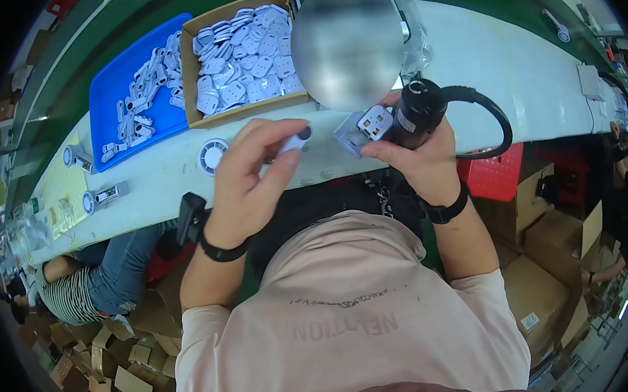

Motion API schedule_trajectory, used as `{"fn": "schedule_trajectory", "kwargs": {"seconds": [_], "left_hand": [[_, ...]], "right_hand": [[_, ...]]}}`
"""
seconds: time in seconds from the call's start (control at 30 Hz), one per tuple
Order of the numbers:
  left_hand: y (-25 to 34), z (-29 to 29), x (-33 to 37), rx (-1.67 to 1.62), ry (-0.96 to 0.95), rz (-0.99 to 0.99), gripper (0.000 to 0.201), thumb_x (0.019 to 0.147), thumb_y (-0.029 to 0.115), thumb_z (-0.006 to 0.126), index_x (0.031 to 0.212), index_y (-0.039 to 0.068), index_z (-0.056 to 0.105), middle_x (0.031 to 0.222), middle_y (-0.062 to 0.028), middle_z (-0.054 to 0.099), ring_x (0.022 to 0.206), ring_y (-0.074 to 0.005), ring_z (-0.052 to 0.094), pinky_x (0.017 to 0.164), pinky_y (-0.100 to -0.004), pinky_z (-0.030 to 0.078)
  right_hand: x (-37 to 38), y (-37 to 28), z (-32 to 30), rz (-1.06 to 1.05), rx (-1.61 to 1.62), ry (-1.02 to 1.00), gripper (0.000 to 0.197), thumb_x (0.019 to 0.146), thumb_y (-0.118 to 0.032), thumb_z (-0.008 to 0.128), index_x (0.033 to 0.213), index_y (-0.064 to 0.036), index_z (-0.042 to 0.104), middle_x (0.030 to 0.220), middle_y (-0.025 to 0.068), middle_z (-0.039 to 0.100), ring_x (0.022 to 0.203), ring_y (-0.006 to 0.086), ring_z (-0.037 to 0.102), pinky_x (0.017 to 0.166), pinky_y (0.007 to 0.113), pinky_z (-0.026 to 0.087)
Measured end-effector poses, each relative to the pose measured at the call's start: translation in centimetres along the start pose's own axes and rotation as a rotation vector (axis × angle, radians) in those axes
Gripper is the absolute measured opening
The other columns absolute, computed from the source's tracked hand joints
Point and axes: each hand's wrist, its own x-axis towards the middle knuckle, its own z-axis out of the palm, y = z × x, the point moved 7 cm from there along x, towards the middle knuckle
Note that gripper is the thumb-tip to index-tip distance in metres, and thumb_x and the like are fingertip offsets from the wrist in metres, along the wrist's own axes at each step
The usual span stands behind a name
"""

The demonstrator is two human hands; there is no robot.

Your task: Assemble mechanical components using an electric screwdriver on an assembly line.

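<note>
My left hand (249,173) is raised over the near edge of the table, pinching a small white plastic piece (295,140) with a dark round end between thumb and fingers. In my right hand (432,160) is a black corded electric screwdriver (417,109), its tip out of sight. The same hand's thumb and fingers also hold a white plastic housing (375,123), whose end shows small brownish spots. Beside this housing is a clear plastic part (349,134); whether they are joined I cannot tell. A round white fan unit (214,156) lies just left of my left hand.
Behind my left hand stand a cardboard box (190,81) of white flat covers and a blue tray (103,101) of slim white parts. Two more fan units (104,197) lie at the left. The screwdriver's cable (504,121) loops right. Another person (101,280) sits at left.
</note>
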Motion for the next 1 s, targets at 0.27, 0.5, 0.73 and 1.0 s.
{"fn": "schedule_trajectory", "kwargs": {"seconds": [0.27,0.5,0.73,1.0], "left_hand": [[-4.2,-11.4,-0.4,0.437,0.356,-0.01,0.032,0.096,0.003,0.068,0.127,0.005,0.071,0.103,-0.0081,0.069,0.087,-0.0171,0.064,0.077,-0.0296,0.052],[-10.2,-23.3,1.4,1.02,0.291,-0.22,0.033,0.094,0.017,0.074,0.125,0.005,0.072,0.107,-0.0163,0.072,0.094,-0.0314,0.069,0.087,-0.0405,0.054],[-4.3,-9.2,6.7,1.002,0.095,0.113,0.028,0.088,0.021,0.079,0.114,0.01,0.077,0.097,-0.0148,0.074,0.101,-0.0351,0.068,0.089,-0.0466,0.053],[-6.9,-6.7,9.7,0.977,-0.307,0.021,0.024,0.088,0.016,0.077,0.11,0.008,0.076,0.1,-0.0155,0.073,0.092,-0.035,0.069,0.083,-0.0431,0.054]], "right_hand": [[-0.8,-0.9,-1.0,0.056,-0.127,-0.016,0.061,0.072,0.006,0.09,0.125,-0.003,0.063,0.121,0.0069,0.067,0.104,0.0131,0.063,0.09,0.029,0.053],[-0.3,-0.5,-0.2,0.013,-0.066,-0.019,0.06,0.071,0.004,0.091,0.124,-0.0032,0.063,0.123,0.0072,0.067,0.101,0.0129,0.063,0.089,0.029,0.052],[-0.5,-0.6,0.5,0.011,-0.165,-0.018,0.061,0.071,0.004,0.091,0.124,-0.0031,0.063,0.125,0.0081,0.066,0.103,0.0137,0.063,0.091,0.03,0.052],[0.0,-0.2,0.0,-0.029,-0.024,-0.058,0.06,0.074,0.004,0.089,0.127,-0.0022,0.063,0.124,0.008,0.066,0.104,0.0137,0.063,0.091,0.03,0.053]]}}
